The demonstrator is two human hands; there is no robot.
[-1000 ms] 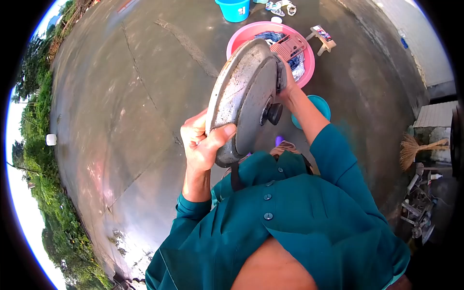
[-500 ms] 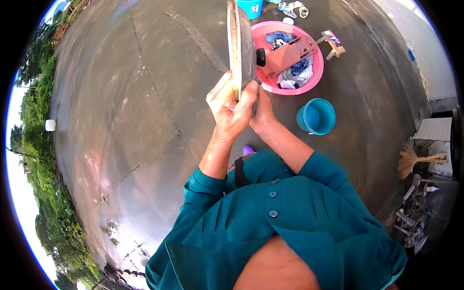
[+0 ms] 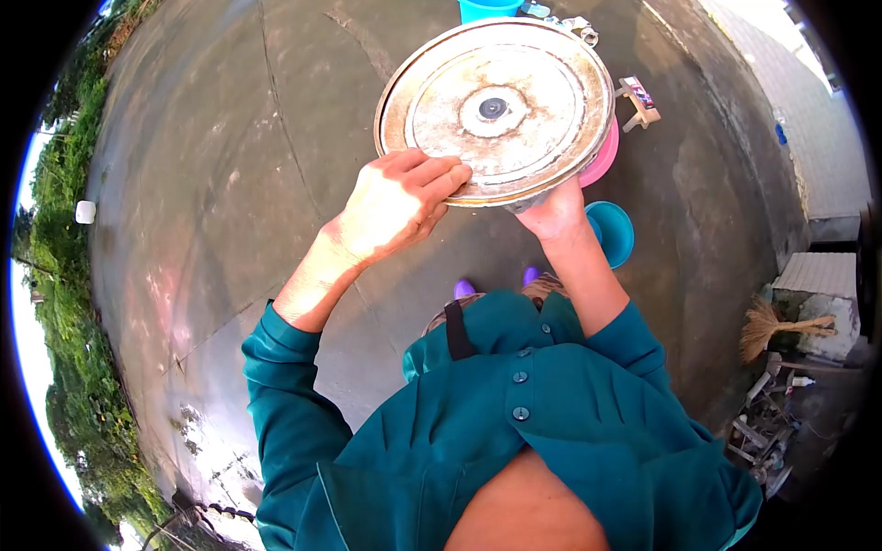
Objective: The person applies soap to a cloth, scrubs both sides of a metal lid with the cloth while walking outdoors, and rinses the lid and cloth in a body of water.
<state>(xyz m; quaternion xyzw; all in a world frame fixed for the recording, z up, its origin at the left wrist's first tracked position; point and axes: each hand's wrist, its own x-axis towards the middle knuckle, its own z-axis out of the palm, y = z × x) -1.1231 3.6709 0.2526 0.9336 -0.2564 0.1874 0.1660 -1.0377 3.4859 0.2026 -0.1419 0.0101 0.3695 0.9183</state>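
A large round pot lid [image 3: 542,110] is raised in front of me, its stained inner face turned toward me with a dark screw at the centre. My left hand [image 3: 395,202] grips its lower left rim, fingers lying over the inner face. At the lower right, my right hand [image 3: 556,213] holds the lid from behind, its fingers mostly hidden. Behind the lid, only the edge of a pink tub [image 3: 602,158] shows. A blue-green bucket [image 3: 617,234] stands on the ground just beyond my right wrist.
Another blue bucket [image 3: 487,9] is at the top, with shoes [image 3: 581,29] beside it. A small wooden stool [image 3: 640,103] stands right of the tub. A straw broom [image 3: 767,329] and clutter [image 3: 763,418] lie at the right. Concrete ground [image 3: 230,184] stretches left toward greenery [image 3: 69,340].
The lid has turned from edge-on to show its inner face, now covering most of the tub. My left hand has moved left and down, and my right hand has moved right, behind the lid.
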